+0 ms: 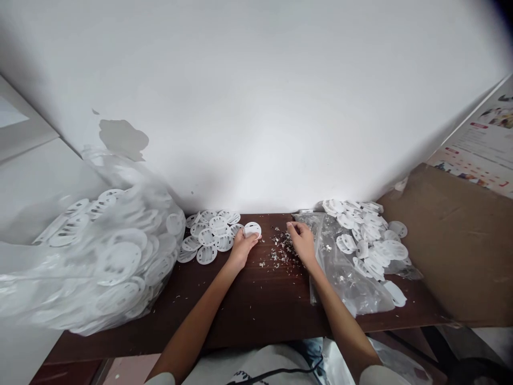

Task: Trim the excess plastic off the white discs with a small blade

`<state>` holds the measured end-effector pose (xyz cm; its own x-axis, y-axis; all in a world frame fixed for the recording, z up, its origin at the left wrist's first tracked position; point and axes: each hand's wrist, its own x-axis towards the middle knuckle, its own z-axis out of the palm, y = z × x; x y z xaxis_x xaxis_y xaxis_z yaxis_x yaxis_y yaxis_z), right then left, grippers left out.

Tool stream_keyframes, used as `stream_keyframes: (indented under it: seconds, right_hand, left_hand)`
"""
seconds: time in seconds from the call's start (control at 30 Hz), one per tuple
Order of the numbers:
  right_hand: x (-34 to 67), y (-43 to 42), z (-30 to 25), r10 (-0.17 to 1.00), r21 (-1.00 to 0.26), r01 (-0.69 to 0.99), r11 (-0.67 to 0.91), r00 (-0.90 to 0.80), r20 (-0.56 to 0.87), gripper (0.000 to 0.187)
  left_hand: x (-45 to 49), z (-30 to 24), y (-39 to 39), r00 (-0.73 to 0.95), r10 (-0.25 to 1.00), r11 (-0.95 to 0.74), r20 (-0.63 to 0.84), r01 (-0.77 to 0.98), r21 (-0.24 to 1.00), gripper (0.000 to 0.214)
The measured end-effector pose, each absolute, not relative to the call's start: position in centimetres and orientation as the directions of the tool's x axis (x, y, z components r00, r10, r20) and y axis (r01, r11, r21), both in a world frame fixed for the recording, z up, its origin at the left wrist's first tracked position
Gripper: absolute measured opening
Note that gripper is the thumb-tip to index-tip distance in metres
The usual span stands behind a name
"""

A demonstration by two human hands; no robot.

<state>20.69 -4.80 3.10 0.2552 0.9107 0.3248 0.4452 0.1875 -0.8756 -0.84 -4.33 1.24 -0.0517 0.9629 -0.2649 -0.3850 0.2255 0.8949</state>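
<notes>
My left hand is closed on a round white plastic disc, held just above the dark wooden table. My right hand has its fingers pinched together over a scatter of tiny metal bits in the table's middle; what it pinches is too small to make out. A loose pile of white slotted discs lies left of my left hand. Right of my right hand sits a clear plastic bag with more white discs heaped on and behind it.
A big clear bag full of white discs fills the table's left end. A brown cardboard sheet leans at the right, with a printed poster behind it. A white wall closes the back of the table.
</notes>
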Motion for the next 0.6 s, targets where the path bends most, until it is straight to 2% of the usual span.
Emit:
stream_keyframes:
  seconds: [0.13, 0.23, 0.33, 0.4, 0.53, 0.6]
  right_hand:
    - [19.2, -5.1, 2.9, 0.959, -0.958, 0.234, 0.165, 0.187, 0.211, 0.044]
    - [17.9, -5.6, 2.6, 0.998, -0.999, 0.006, 0.034, 0.048, 0.034, 0.049]
    - [17.0, -5.9, 2.5, 0.99, -0.976, -0.182, -0.119, -0.094, -0.104, 0.051]
    - [16.7, -6.1, 2.4, 0.982, -0.954, -0.249, -0.166, -0.133, -0.137, 0.05]
    - [16.4, -6.2, 2.2, 0.977, -0.934, -0.299, -0.197, -0.137, -0.162, 0.047]
    - [16.3, -6.2, 2.3, 0.977, -0.929, -0.31, -0.202, -0.136, -0.166, 0.045]
  left_hand:
    - [-0.9, 0.9, -4.3, -0.037, 0.973, 0.204, -0.229, -0.335, 0.92, 0.046]
    - [-0.9, 0.3, -4.3, -0.049, 0.99, 0.121, -0.135, -0.223, 0.967, 0.049]
    - [-0.6, -0.1, -4.5, -0.097, 0.995, -0.028, 0.023, -0.056, 0.998, 0.046]
    - [-0.3, -0.4, -4.6, -0.088, 0.993, -0.075, 0.077, 0.023, 0.997, 0.043]
    - [0.0, -0.7, -4.7, -0.057, 0.997, -0.055, 0.059, 0.075, 0.996, 0.039]
    - [0.0, -0.4, -4.8, -0.041, 0.993, -0.101, 0.108, 0.153, 0.983, 0.038]
